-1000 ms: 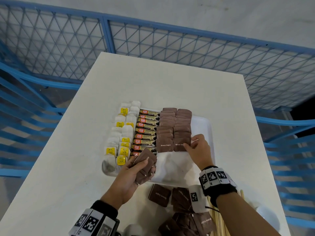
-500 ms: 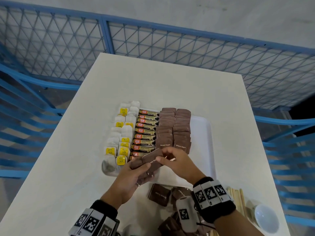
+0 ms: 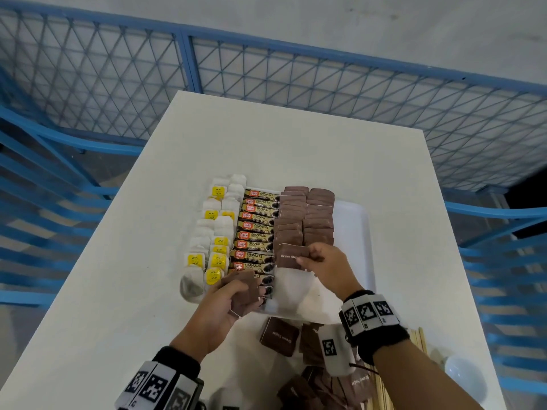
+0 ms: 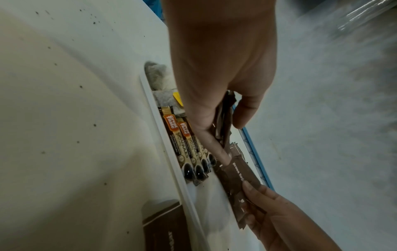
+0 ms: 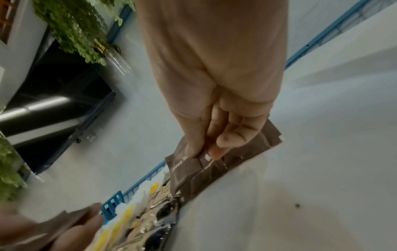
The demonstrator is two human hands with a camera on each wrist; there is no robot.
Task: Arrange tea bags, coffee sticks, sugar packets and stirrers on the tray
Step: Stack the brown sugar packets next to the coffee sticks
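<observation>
My right hand (image 3: 325, 266) pinches one brown sugar packet (image 3: 288, 255) over the tray (image 3: 353, 232); my left hand (image 3: 219, 312) grips a small stack of packets (image 3: 244, 292) beside the coffee sticks (image 3: 256, 229).

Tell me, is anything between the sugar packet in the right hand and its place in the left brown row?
Nothing visible. The right hand pinches the sugar packet at the near end of that row; bare tray lies just before it.

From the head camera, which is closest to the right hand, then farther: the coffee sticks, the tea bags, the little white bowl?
1. Coffee sticks, just left of the right hand.
2. Tea bags, tray's left edge.
3. White bowl, table's near right corner.
</observation>
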